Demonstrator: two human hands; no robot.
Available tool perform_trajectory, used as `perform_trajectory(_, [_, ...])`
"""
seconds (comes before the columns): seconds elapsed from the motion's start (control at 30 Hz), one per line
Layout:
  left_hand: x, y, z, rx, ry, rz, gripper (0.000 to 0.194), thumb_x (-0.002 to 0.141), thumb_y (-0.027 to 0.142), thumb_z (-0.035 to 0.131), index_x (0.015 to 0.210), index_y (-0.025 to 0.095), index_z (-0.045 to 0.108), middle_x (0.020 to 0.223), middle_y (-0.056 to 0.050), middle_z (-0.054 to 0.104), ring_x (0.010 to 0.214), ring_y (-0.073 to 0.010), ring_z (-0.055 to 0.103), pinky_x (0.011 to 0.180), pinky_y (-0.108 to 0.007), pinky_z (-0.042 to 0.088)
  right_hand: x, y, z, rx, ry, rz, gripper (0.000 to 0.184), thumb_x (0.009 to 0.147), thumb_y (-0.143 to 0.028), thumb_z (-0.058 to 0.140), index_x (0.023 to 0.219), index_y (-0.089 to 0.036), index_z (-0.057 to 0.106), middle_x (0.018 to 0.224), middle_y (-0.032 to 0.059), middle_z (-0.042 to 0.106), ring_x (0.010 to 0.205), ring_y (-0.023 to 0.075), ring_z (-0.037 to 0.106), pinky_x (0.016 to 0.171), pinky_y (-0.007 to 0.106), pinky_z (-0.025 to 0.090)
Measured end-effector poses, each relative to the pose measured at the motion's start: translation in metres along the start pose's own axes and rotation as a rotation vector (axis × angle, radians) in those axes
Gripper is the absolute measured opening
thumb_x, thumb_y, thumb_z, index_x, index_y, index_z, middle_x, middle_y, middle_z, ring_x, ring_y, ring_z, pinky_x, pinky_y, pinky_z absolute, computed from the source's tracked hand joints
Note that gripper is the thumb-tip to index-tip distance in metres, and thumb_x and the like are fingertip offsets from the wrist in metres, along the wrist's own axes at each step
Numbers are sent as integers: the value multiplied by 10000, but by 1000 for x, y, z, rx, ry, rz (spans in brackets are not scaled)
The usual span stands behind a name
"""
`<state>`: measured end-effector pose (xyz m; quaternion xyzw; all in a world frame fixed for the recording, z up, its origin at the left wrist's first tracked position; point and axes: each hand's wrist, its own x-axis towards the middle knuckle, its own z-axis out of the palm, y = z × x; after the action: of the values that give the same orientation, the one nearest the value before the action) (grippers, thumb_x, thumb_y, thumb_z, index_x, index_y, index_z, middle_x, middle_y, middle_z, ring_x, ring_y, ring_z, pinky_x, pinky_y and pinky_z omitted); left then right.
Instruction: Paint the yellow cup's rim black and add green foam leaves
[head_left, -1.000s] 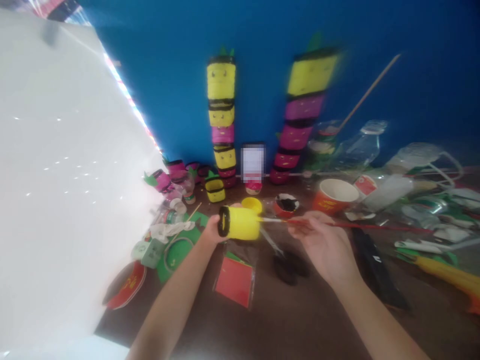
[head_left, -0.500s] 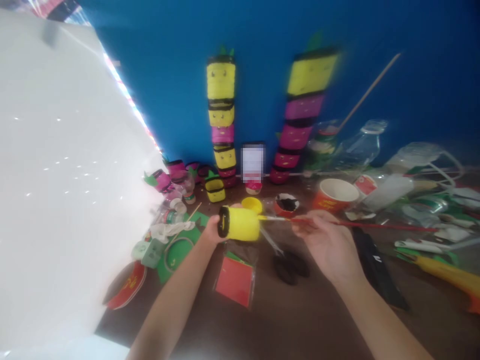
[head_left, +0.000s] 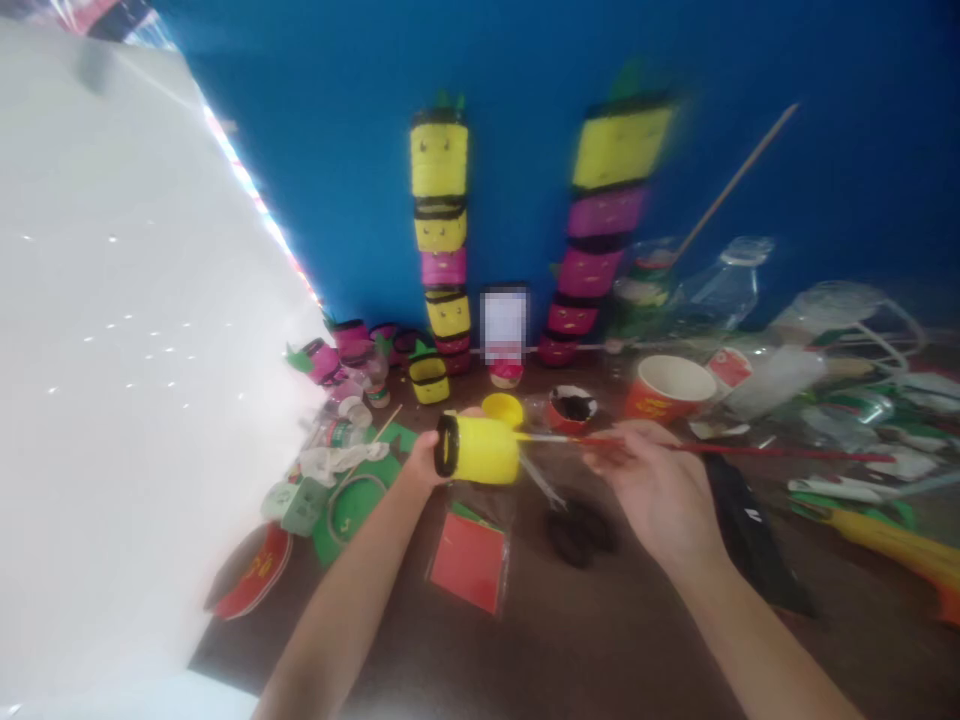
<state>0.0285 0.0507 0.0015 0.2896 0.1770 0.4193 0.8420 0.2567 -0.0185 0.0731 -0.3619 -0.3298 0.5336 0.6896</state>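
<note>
My left hand is closed around the black-rimmed end of a yellow painted container, which lies on its side in the air above the table. In my right hand is a long red paintbrush, pinched near its ferrule. The brush's yellow-coated tip touches the right end of the container. Just behind them sits a small cup of yellow paint, with a cup of black paint to its right. Black-handled scissors lie below the brush, partly hidden by the container.
Two stacks of painted containers, left and right, stand against the blue wall. A red-and-white paper cup, clear bottles and scraps crowd the right. Red paper in a plastic sleeve lies in front; green sheets lie left.
Both hands keep their grips. The brush has shifted very slightly at the container's end, its handle reaching a little further right. Otherwise the view has barely moved.
</note>
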Motion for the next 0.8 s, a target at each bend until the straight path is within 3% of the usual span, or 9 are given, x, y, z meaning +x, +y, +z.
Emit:
perform_trajectory(0.13, [0,2,10,22,-51,49,671,389,431,768,967,150,573,935,-107,669,973,-317,605,872,-420,444,-1,-1,1,5,32,-26,99,659,-273,692,641,-192,637,635,5,664,555,128,612,496,228,487])
perform_trajectory(0.4, [-1,2,12,38,-79,83,689,446,421,731,1052,143,558,996,-114,648,1005,-316,593,846,-389,455,-3,-1,2,-73,12,-82,120,688,-287,680,629,-188,649,642,4,635,586,142,620,510,249,499])
perform_trajectory(0.63, [-1,3,11,74,3,62,763,404,427,729,1082,139,533,1026,-142,640,1088,-350,542,896,-446,432,-5,-5,2,-56,21,-118,112,652,-282,711,617,-185,670,637,4,651,583,138,629,512,238,507])
perform_trajectory(0.8, [-1,5,15,57,-46,59,782,387,432,745,1088,161,529,1024,-123,646,1086,-339,549,895,-429,438,-5,-8,4,22,68,-135,148,634,-319,746,676,-209,656,586,-5,677,507,128,623,461,225,488])
